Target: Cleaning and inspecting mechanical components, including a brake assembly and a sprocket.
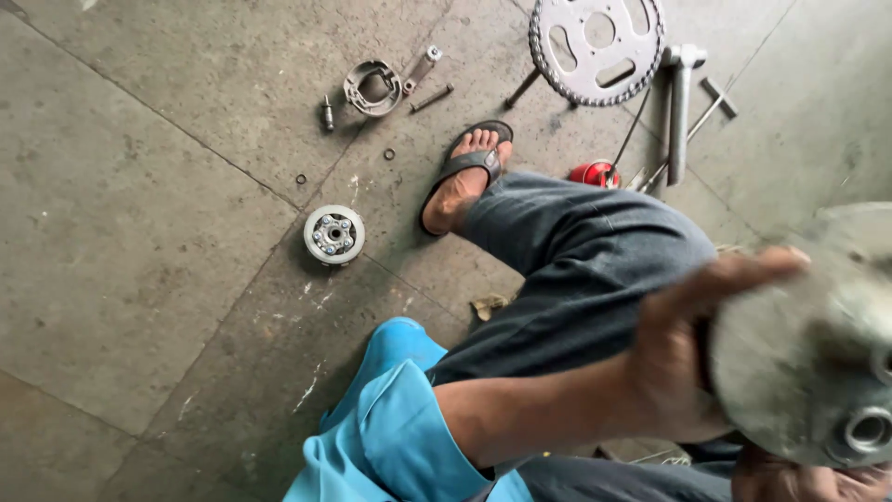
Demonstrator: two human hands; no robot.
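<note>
Head view:
- The left hand (pixel 683 358) presses its palm and thumb against the edge of a round grey metal hub (pixel 808 363), its grip closed on the rim.
- The right hand (pixel 808 482) shows only at the bottom edge, under the hub and touching it; I cannot tell whether its grip is clenched.
- The hub is held up close to the camera, at the right, blurred, above the person's knee.
- A blue sleeve (pixel 400 437) covers the left upper arm.
- A foot in a sandal (pixel 465 177) rests on the concrete floor (pixel 139 232).
- On the floor lie a small round bearing part (pixel 334 234), brake shoes (pixel 373 87), a toothed sprocket (pixel 596 46), a red can (pixel 595 174) and a metal wrench (pixel 680 107).
</note>
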